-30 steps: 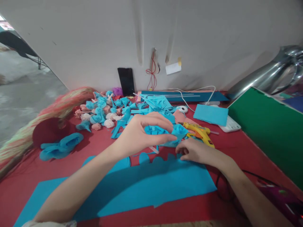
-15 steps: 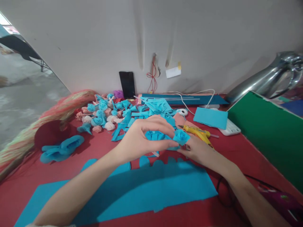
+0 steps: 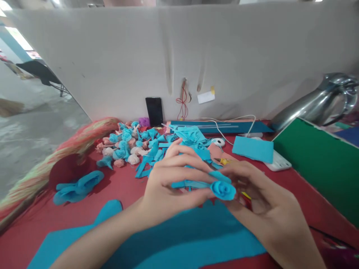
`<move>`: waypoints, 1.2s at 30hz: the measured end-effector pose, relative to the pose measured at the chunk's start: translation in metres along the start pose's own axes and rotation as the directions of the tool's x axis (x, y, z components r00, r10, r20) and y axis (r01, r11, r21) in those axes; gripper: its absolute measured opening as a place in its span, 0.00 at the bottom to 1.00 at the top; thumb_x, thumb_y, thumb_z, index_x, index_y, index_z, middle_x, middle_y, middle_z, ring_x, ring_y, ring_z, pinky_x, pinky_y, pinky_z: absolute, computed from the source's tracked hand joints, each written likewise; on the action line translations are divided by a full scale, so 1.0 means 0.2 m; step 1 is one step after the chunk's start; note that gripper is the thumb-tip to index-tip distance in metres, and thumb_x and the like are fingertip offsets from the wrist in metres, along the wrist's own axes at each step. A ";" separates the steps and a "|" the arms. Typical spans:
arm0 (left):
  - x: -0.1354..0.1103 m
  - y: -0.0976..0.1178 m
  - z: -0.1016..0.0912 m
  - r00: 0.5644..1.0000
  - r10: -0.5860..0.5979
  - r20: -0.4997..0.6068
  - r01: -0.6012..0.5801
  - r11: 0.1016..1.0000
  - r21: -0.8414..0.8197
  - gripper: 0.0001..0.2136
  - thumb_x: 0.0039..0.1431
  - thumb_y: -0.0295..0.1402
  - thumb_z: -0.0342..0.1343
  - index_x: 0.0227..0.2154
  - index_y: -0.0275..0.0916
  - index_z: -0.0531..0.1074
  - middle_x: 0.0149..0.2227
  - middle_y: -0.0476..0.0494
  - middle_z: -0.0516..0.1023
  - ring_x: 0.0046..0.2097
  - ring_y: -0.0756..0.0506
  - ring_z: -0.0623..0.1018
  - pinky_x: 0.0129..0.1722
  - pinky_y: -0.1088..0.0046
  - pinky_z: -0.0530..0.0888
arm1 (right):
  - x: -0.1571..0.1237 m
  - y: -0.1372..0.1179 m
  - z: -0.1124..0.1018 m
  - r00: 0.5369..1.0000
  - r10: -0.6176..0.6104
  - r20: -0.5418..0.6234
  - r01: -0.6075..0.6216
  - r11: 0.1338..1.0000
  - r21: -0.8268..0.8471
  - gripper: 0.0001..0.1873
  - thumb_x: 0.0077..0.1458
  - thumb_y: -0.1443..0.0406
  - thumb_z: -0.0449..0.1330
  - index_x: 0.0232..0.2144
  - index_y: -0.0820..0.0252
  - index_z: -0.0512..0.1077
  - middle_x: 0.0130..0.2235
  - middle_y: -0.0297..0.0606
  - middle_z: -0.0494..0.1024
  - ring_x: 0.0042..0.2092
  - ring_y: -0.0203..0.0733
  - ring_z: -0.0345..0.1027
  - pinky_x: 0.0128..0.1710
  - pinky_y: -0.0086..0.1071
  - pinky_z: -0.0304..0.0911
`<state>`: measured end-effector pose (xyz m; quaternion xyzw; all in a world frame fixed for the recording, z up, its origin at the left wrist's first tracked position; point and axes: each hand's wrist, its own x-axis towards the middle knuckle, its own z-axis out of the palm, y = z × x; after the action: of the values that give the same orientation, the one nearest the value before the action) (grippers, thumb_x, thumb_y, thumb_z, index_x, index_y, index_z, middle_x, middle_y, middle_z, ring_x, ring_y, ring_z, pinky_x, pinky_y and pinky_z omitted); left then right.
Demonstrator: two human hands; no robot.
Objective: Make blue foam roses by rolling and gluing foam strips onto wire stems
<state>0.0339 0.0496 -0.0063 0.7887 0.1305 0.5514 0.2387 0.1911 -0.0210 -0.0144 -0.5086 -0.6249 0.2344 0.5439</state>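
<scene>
My left hand (image 3: 171,179) pinches a rolled blue foam rose (image 3: 223,189) with a loose blue strip trailing left from it. My right hand (image 3: 260,201) curls around the rose from the right, its fingers touching the rolled bud. Both hands hover over a large blue foam sheet (image 3: 174,239) lying on the red table (image 3: 126,186). The yellow glue gun (image 3: 223,161) lies just behind my hands, mostly hidden by them.
A pile of finished blue, pink and white roses (image 3: 123,145) lies back left, with blue scraps (image 3: 187,136) beside it. A black phone (image 3: 154,111) leans on the wall. A blue foam piece (image 3: 254,148), green board (image 3: 322,164) and metal kettle (image 3: 322,101) stand right.
My right hand rose from the table and closed around the rose held by my left hand. Both hands came nearer to the camera, and the view tilted upward.
</scene>
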 end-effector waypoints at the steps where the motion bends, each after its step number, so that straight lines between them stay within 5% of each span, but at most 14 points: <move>1: 0.00 0.00 0.00 1.000 0.008 -0.004 -0.008 1.000 0.021 0.03 0.48 0.30 0.63 0.23 0.37 0.75 0.26 0.44 0.80 0.32 0.47 0.74 0.39 0.64 0.70 | 0.01 0.00 0.01 1.000 -0.015 -0.010 0.015 1.000 0.005 0.09 0.47 0.67 0.63 0.34 0.49 0.73 0.35 0.34 0.77 0.32 0.38 0.72 0.21 0.23 0.65; 5: -0.02 0.02 0.01 1.000 0.004 0.016 -0.005 0.998 0.069 0.03 0.47 0.30 0.64 0.24 0.38 0.76 0.26 0.46 0.80 0.33 0.47 0.73 0.44 0.60 0.67 | 0.05 -0.02 0.04 0.999 -0.026 0.028 0.023 0.996 0.091 0.10 0.43 0.72 0.61 0.27 0.51 0.76 0.29 0.31 0.78 0.21 0.32 0.68 0.18 0.22 0.64; 11: -0.01 0.02 0.03 1.000 -0.016 0.002 0.016 0.999 0.032 0.05 0.46 0.33 0.65 0.23 0.37 0.75 0.26 0.45 0.80 0.32 0.47 0.73 0.36 0.65 0.68 | 0.02 -0.01 0.04 0.996 -0.034 0.086 0.025 0.995 0.101 0.12 0.45 0.73 0.60 0.16 0.54 0.73 0.17 0.27 0.72 0.19 0.30 0.66 0.18 0.17 0.63; 16: -0.01 0.03 0.01 0.993 -0.107 -0.041 0.106 0.994 -0.039 0.08 0.48 0.40 0.62 0.27 0.40 0.78 0.28 0.43 0.80 0.33 0.45 0.74 0.40 0.62 0.68 | 0.01 0.01 0.02 0.994 -0.025 0.105 0.016 0.996 0.087 0.12 0.49 0.73 0.60 0.19 0.52 0.75 0.19 0.26 0.74 0.21 0.29 0.69 0.21 0.16 0.65; 23: -0.02 0.07 0.02 0.958 -0.288 0.006 0.282 0.934 -0.219 0.06 0.52 0.35 0.59 0.29 0.41 0.79 0.29 0.44 0.81 0.34 0.45 0.76 0.41 0.65 0.69 | 0.00 0.01 0.04 0.996 -0.007 0.091 -0.003 0.995 0.103 0.11 0.49 0.71 0.62 0.24 0.46 0.78 0.20 0.25 0.76 0.20 0.29 0.69 0.21 0.15 0.66; 28: -0.02 0.08 0.01 0.928 -0.371 0.041 0.370 0.900 -0.230 0.03 0.51 0.34 0.61 0.28 0.42 0.78 0.28 0.48 0.81 0.35 0.45 0.78 0.50 0.62 0.68 | -0.01 -0.02 0.06 0.989 0.141 -0.038 -0.132 0.976 0.174 0.10 0.44 0.70 0.64 0.18 0.47 0.77 0.18 0.25 0.76 0.19 0.30 0.69 0.20 0.15 0.65; 36: -0.03 0.09 -0.01 0.913 -0.394 0.105 0.408 0.892 -0.197 0.03 0.50 0.32 0.61 0.30 0.43 0.76 0.31 0.51 0.82 0.37 0.46 0.80 0.61 0.56 0.57 | 0.00 -0.06 0.08 0.953 0.300 -0.040 -0.272 0.907 0.321 0.09 0.39 0.70 0.65 0.15 0.50 0.76 0.16 0.22 0.74 0.18 0.27 0.67 0.20 0.12 0.64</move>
<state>0.0279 0.0314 -0.0005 0.7311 0.2225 0.4762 0.4349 0.1721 -0.0220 -0.0097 -0.5123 -0.4741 0.3846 0.6041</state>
